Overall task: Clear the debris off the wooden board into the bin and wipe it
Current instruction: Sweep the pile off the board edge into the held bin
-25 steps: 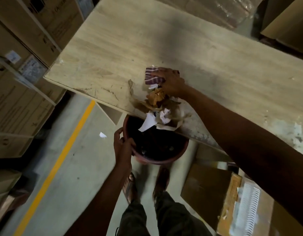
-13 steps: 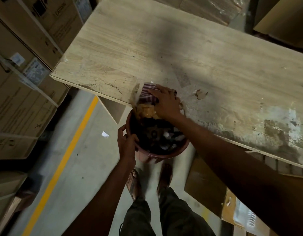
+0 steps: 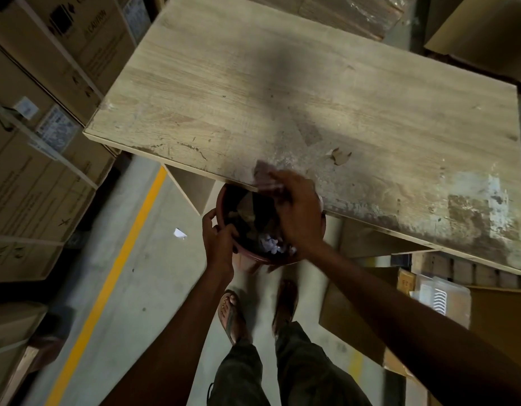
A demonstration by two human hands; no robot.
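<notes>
Wooden board is lying flat. The round reddish bin is being held up just under the board's near edge.

Left hand is gripping the bin's near-left rim, thumb inside and fingers wrapped outside. Right hand is hanging over the bin mouth, its fingers bent down onto a striped cloth at the board's near edge. Motion blur is hiding the exact grip.

Debris is sitting inside the bin: brown flakes with crumpled white paper lower down. One brown scrap is lying on the board just right of the cloth, back from the near edge. A white scrap is lying on the floor left of the bin.

Handling, as judged:
- Debris looks thin and very light. It is likely to flutter or skid, so it wants sweeping with the cloth rather than picking.
- Cloth is soft and limp, best bunched under the palm.
- Bin seems light and stiff enough for a one-handed rim hold.
- Pale crusted patches near the board's near-right corner will probably need firmer rubbing.

Against the earlier frames: a second ago the pile was overhanging the near edge. Now it is in the bin, and the right hand has followed it past the edge. The left hand's grip is unchanged.
</notes>
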